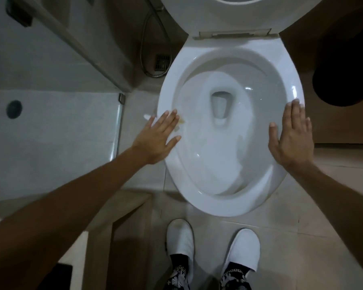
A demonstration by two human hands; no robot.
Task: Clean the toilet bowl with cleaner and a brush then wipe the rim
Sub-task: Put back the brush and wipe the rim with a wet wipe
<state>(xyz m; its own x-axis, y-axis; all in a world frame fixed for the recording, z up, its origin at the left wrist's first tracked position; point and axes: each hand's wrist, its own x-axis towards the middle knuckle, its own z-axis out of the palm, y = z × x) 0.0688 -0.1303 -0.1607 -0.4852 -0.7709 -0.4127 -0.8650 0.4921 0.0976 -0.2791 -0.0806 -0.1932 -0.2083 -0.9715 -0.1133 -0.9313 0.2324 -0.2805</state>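
Observation:
A white toilet bowl [228,197] stands straight ahead with its seat and lid [230,15] raised against the back. Water sits around the outlet [220,105] at the bottom. A small yellowish stain [181,122] marks the left inner rim. My left hand [157,137] hovers flat over the left rim, fingers spread, holding nothing. My right hand [291,137] is spread flat over the right rim, also empty. No cleaner bottle, brush or wipe is in view.
My two white slippers [212,248] stand on the tiled floor just before the bowl. A glass shower partition [117,126] and white shower tray [57,139] lie left, with a hose [144,49] and floor drain [162,62] behind. A dark round object [344,84] sits right.

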